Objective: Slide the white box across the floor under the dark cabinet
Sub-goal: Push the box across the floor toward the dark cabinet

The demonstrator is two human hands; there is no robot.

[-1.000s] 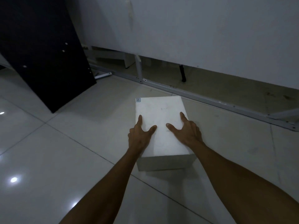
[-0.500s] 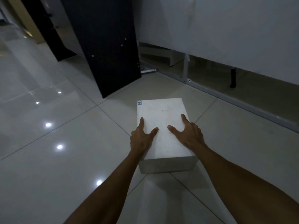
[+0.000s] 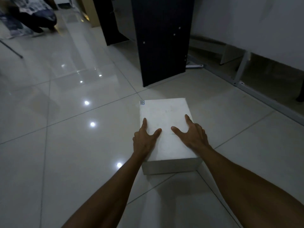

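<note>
A: Where is it?
B: White box (image 3: 164, 116) on the floor (image 3: 65, 145), just short of the dark cabinet (image 3: 162, 38); left hand (image 3: 144, 137) and right hand (image 3: 192, 134) clasp its sides.
A: Risk?
B: An uneven push may skew it into the cabinet.

Glossy pale tile floor (image 3: 57, 162) with thin dark joints; lamp glints (image 3: 92, 124) at 9 o'clock. A white wall (image 3: 246, 22) at 1 o'clock, with a grey metal rail (image 3: 263, 97) running below it at 3. Patterned cloth (image 3: 24, 18) lies at 11. The light is dim.
</note>
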